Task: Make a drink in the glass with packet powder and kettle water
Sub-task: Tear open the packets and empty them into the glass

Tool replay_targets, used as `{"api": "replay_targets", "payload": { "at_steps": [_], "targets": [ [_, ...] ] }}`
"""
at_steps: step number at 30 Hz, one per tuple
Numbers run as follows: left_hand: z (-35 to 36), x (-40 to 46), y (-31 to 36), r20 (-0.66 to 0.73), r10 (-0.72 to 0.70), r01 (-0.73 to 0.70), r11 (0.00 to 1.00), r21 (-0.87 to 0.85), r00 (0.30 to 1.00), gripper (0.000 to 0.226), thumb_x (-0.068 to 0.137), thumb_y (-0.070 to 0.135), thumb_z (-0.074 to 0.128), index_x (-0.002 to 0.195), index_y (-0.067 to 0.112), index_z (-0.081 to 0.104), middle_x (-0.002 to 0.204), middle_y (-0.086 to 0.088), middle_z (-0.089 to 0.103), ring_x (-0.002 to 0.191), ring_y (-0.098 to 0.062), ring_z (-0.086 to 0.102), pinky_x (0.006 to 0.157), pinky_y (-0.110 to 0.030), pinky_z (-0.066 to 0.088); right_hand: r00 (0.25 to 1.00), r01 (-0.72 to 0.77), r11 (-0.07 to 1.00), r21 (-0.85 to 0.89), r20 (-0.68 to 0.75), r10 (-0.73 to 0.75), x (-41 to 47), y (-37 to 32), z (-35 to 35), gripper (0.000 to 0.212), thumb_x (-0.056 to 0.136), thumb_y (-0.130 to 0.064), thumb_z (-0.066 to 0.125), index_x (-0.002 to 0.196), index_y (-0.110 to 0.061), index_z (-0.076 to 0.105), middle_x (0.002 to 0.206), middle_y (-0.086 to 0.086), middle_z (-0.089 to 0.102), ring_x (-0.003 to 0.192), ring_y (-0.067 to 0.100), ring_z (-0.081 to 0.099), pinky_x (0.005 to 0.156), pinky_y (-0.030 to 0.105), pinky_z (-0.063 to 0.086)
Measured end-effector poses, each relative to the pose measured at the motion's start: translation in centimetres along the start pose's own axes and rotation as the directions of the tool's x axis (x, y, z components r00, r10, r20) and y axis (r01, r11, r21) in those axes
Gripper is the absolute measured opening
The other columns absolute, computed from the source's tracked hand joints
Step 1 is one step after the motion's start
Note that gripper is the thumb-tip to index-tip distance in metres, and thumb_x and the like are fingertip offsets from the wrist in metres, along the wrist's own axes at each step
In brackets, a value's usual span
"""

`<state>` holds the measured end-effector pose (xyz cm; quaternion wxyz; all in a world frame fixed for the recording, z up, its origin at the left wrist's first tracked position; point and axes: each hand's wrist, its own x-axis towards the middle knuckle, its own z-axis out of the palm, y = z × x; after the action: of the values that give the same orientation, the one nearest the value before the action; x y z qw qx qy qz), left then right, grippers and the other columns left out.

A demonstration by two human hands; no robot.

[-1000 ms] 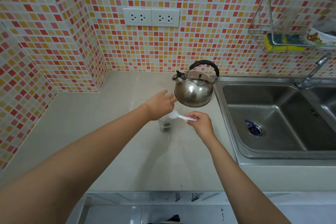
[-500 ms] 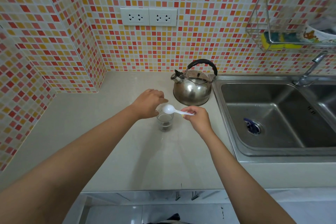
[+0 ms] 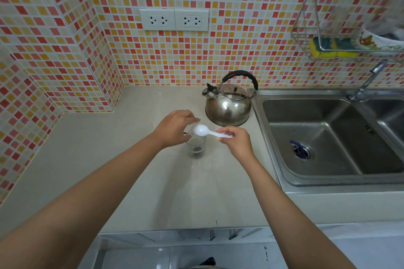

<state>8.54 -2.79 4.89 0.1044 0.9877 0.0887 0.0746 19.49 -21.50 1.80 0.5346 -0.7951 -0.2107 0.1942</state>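
Seen from the head camera, the glass stands on the pale worktop, in front of the steel kettle, which is set down beside the sink. There is dark liquid in the glass, so I judge that the powder and water are already in and the stirring step is at hand.

The right hand pinches the end of a white plastic spoon between thumb and fingertips, with the bowl held just above the rim, probably so it can go straight down. The left hand is curved over the left side of the rim, its fingers half closed; it seems to steady the glass, but the view does not show clearly if it really grips it. A small dark thing shows under this hand, perhaps the packet; I cannot tell.
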Motion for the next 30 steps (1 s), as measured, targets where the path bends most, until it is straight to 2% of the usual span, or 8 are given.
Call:
{"api": "replay_targets", "payload": {
  "at_steps": [4, 8, 13, 16, 19, 22, 26, 30],
  "targets": [
    [0.1, -0.3, -0.3, -0.022, -0.077, 0.076, 0.996, -0.044, 0.997, 0.059, 0.077, 0.028, 0.075, 0.133, 0.021, 0.057, 0.121, -0.001, 0.061, 0.107, -0.019, 0.058, 0.087, -0.027, 0.045, 0.999, 0.000, 1.000, 0.028, -0.039, 0.001, -0.3, 0.4, -0.4, 0.018, 0.077, 0.000, 0.067, 0.086, -0.013, 0.075, 0.070, -0.009, 0.062, 0.061, -0.002, 0.054, 0.058, 0.008, 0.042],
    [0.4, -0.6, -0.6, -0.035, -0.114, 0.111, 0.992, -0.066, 0.993, 0.059, 0.077, 0.030, 0.075, 0.132, 0.020, 0.057, 0.121, -0.002, 0.062, 0.107, -0.019, 0.059, 0.090, -0.029, 0.046, 0.993, -0.052, 0.997, 0.061, -0.106, 0.059, -0.3, 0.9, -0.9, 0.015, 0.085, -0.004, 0.060, 0.093, -0.009, 0.073, 0.071, -0.001, 0.065, 0.063, 0.007, 0.057, 0.059, 0.016, 0.045],
    [0.5, -0.5, -0.7, -0.077, -0.147, 0.136, 0.983, -0.124, 0.986, 0.059, 0.075, 0.031, 0.076, 0.131, 0.021, 0.058, 0.120, -0.001, 0.062, 0.108, -0.019, 0.058, 0.091, -0.031, 0.045, 0.921, -0.331, 0.942, 0.064, -0.196, 0.337, 0.2, 3.0, -1.0, 0.016, 0.087, -0.007, 0.051, 0.074, -0.010, 0.061, 0.065, 0.005, 0.067, 0.048, 0.019, 0.059, 0.048, 0.024, 0.039],
    [0.7, -0.7, -0.6, -0.097, -0.180, 0.161, 0.971, -0.177, 0.979, 0.058, 0.075, 0.031, 0.076, 0.130, 0.021, 0.059, 0.118, -0.001, 0.062, 0.106, -0.019, 0.059, 0.089, -0.029, 0.045, 0.829, -0.520, 0.852, 0.060, -0.203, 0.521, 0.1, 4.6, -0.2, 0.031, 0.082, -0.006, 0.059, 0.054, -0.010, 0.047, 0.054, 0.003, 0.048, 0.049, 0.017, 0.043, 0.044, 0.024, 0.031],
    [1.0, -1.0, -0.5, -0.104, -0.226, 0.196, 0.951, -0.241, 0.969, 0.057, 0.075, 0.031, 0.076, 0.129, 0.022, 0.060, 0.116, 0.001, 0.062, 0.103, -0.017, 0.058, 0.085, -0.024, 0.044, 0.801, -0.590, 0.804, -0.077, -0.181, 0.571, -0.7, 5.5, 0.6, 0.039, 0.081, -0.008, 0.061, 0.050, -0.012, 0.038, 0.051, 0.001, 0.039, 0.047, 0.015, 0.037, 0.032, 0.018, 0.025],
    [1.2, -1.4, -0.3, -0.093, -0.252, 0.213, 0.928, -0.306, 0.963, 0.057, 0.075, 0.032, 0.076, 0.129, 0.022, 0.060, 0.117, 0.002, 0.061, 0.105, -0.015, 0.058, 0.087, -0.022, 0.043, 0.812, -0.578, 0.813, -0.069, -0.148, 0.564, -1.1, 6.7, 1.3, 0.043, 0.076, -0.002, 0.067, 0.046, -0.012, 0.038, 0.050, 0.003, 0.042, 0.047, 0.018, 0.038, 0.045, 0.024, 0.028],
    [1.5, -1.7, -0.3, -0.093, -0.274, 0.226, 0.909, -0.351, 0.957, 0.057, 0.074, 0.032, 0.076, 0.128, 0.023, 0.060, 0.117, 0.003, 0.061, 0.106, -0.015, 0.059, 0.090, -0.026, 0.046, 0.830, -0.556, 0.822, -0.118, -0.136, 0.542, -1.6, 6.8, 2.1, 0.042, 0.074, -0.006, 0.071, 0.045, -0.015, 0.042, 0.050, 0.000, 0.045, 0.047, 0.016, 0.040, 0.048, 0.024, 0.028],
    [1.6, -2.1, -0.4, -0.091, -0.286, 0.234, 0.898, -0.372, 0.954, 0.057, 0.074, 0.033, 0.076, 0.128, 0.024, 0.060, 0.116, 0.005, 0.061, 0.105, -0.014, 0.059, 0.091, -0.025, 0.046, 0.859, -0.512, 0.840, -0.178, -0.121, 0.498, -2.2, 6.4, 2.1, 0.005, 0.075, -0.012, 0.072, 0.070, -0.013, 0.070, 0.077, 0.003, 0.070, 0.065, 0.021, 0.058, 0.060, 0.025, 0.040]
  ]
}}
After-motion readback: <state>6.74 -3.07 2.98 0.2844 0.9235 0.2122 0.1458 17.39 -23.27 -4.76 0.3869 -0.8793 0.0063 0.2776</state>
